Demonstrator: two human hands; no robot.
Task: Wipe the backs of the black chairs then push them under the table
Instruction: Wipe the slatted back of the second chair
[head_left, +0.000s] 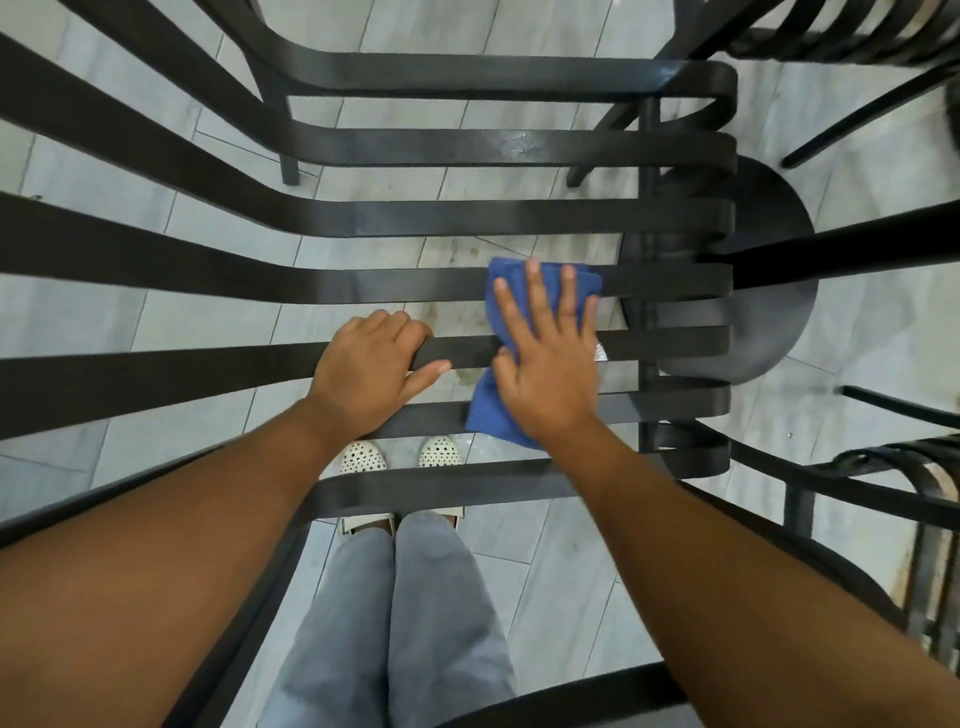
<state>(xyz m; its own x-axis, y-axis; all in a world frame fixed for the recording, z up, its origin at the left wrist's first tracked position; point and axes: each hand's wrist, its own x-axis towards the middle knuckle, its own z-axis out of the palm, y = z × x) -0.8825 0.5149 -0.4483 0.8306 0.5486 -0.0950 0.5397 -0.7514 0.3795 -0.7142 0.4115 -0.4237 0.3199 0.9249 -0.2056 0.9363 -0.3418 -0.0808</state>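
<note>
1. Hands: your left hand (371, 371) grips a slat of the black chair back (519, 218) right before you.
2. Your right hand (545, 364) presses a blue cloth (485, 410) flat across neighbouring slats.
3. Wiping is in hand; next, probably sweep along remaining slats, pushing afterwards.

Pale grey floor tiles (519, 571) run in long planks with thin dark joints, faintly stained near the middle of the view. A round black table base (769, 291) sits on them at right. Soft, even light falls throughout.
</note>
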